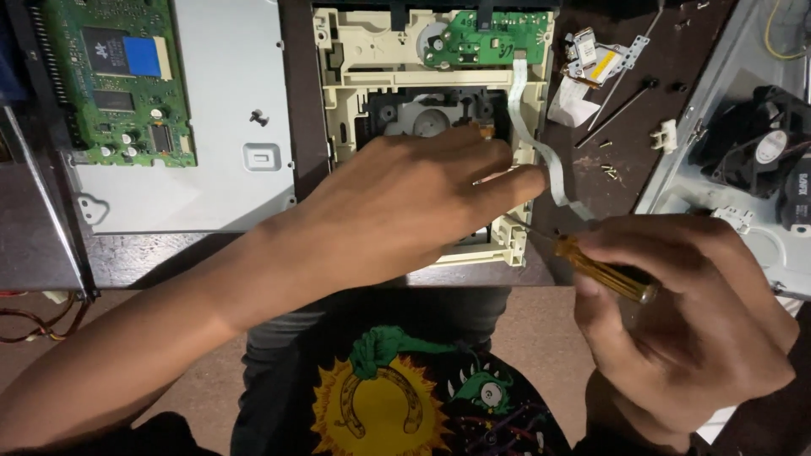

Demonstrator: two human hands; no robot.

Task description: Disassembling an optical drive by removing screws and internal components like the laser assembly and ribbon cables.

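While the left hand (422,203) lies flat, fingers spread, pressing down on the cream plastic drive frame (338,101) to steady it, the right hand (693,312) is closed round the amber handle of a screwdriver (604,270), w/ the thin shaft running up-left to the frame's near-right corner, just under the left fingertips (528,177). Tip itself is hidden, so can't tell if it sits in a screw head. Looks like an unscrewing/prying step on the frame, mid-teardown: green circuit board (486,38) at the frame's far side, beyond the left hand, and a white ribbon cable (549,160) trailing from it down toward the right hand. Beyond the right hand, loose screws (610,171) and a small metal bracket (596,59) lie on the dark counter (625,143); black fans (760,143) further right. Next move prob. needs the tip seated square, firm downward push, left hand holding the frame steady so it can't skid, and care not to nick the ribbon.
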